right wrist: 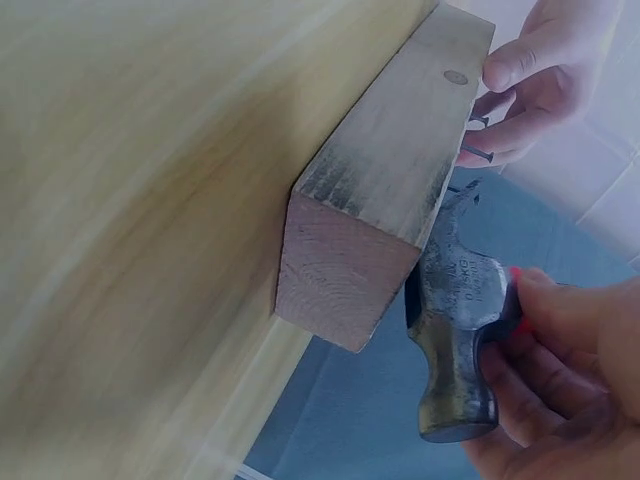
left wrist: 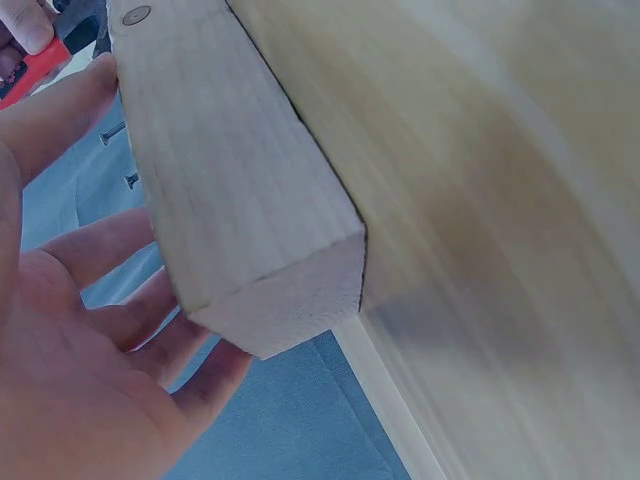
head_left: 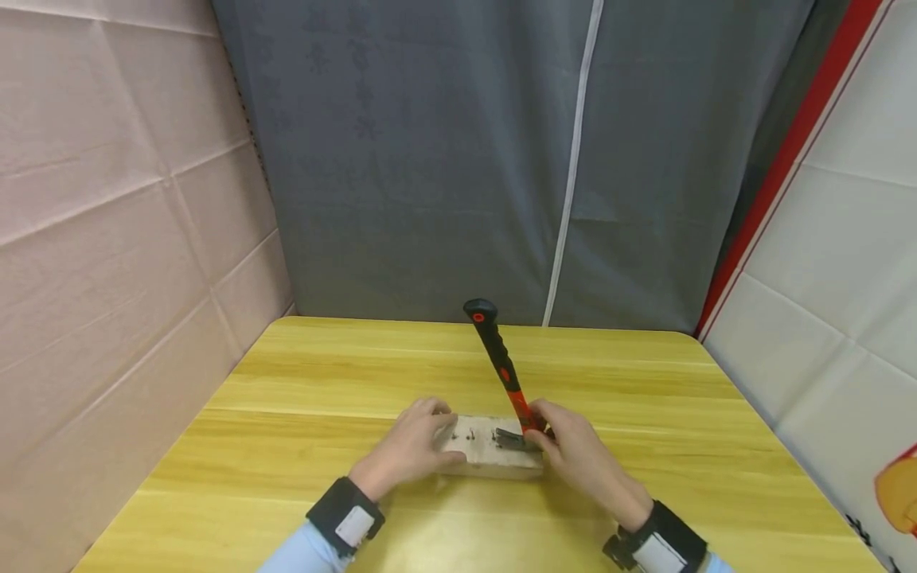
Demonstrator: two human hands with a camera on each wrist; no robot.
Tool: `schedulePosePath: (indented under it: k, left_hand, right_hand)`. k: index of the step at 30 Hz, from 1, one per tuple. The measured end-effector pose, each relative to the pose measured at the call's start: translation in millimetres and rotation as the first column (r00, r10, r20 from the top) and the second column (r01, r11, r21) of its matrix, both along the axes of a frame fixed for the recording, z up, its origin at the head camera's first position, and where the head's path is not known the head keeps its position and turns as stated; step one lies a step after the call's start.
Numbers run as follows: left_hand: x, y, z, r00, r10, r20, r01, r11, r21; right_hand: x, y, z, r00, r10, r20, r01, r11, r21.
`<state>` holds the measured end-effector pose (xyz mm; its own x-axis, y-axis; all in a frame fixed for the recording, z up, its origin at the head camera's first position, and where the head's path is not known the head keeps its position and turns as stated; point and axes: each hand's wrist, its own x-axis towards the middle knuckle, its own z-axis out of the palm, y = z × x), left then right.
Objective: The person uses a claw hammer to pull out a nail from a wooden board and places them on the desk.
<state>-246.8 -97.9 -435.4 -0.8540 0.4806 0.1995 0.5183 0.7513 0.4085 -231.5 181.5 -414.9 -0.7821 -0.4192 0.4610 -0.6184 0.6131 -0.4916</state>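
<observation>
A pale wooden block point(head_left: 487, 460) lies on the table with several nails point(head_left: 470, 434) standing up from its top face. My left hand point(head_left: 415, 446) spans the block's left end, thumb at the near edge and fingertips at the far edge. In the left wrist view its thumb and fingers point(left wrist: 100, 245) lie against the block point(left wrist: 240, 170). My right hand point(head_left: 580, 450) grips a claw hammer point(head_left: 509, 374) low on its red neck, right by the head. The hammer's handle points up and away. Its metal head point(right wrist: 460, 290) lies on the nailed face, claw toward a nail point(right wrist: 478, 154).
The yellow wood-grain table point(head_left: 322, 374) extends around the block. A grey curtain point(head_left: 430, 159) hangs behind it, a pale cloth wall point(head_left: 129, 239) stands at the left and a white one point(head_left: 824, 302) with red trim at the right.
</observation>
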Motion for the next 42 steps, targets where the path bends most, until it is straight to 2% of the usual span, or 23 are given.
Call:
schedulePosePath:
  k: [5, 13, 18, 23, 35, 42]
  left_hand:
    - [0.8, 0.7, -0.1, 1.0, 0.007, -0.004, -0.007, 1.0, -0.004]
    - [1.0, 1.2, -1.4, 1.0, 0.0, -0.017, 0.0, 1.0, -0.009]
    - [1.3, 0.9, -1.8, 1.0, -0.003, -0.031, 0.003, 1.0, -0.012]
    - [1.1, 0.7, -1.2, 1.0, 0.004, -0.022, -0.004, 1.0, -0.013]
    - [1.5, 0.0, -1.1, 1.0, 0.004, -0.023, -0.004, 1.0, -0.016]
    - [2.7, 0.8, 0.1, 1.0, 0.009, -0.016, -0.009, 1.0, -0.015]
  right_hand:
    - [-1.2, -4, -1.4, 1.0, -0.008, -0.026, 0.008, 1.0, 0.005]
    - [-2.4, -7, -1.3, 0.999, -0.035, 0.009, 0.034, 0.999, 0.009]
    - [-4.5, -11, -2.4, 1.0, -0.027, -0.008, 0.028, 1.0, 0.008]
    - [-5.5, -15, -3.5, 1.0, -0.017, -0.003, 0.017, 1.0, -0.011]
    - [-7.3, -16, -6.9, 0.996, -0.031, 0.08, 0.036, 0.997, -0.061]
    - [-7.6, -13, -8.8, 0.998, -0.007, 0.054, 0.013, 0.994, -0.104]
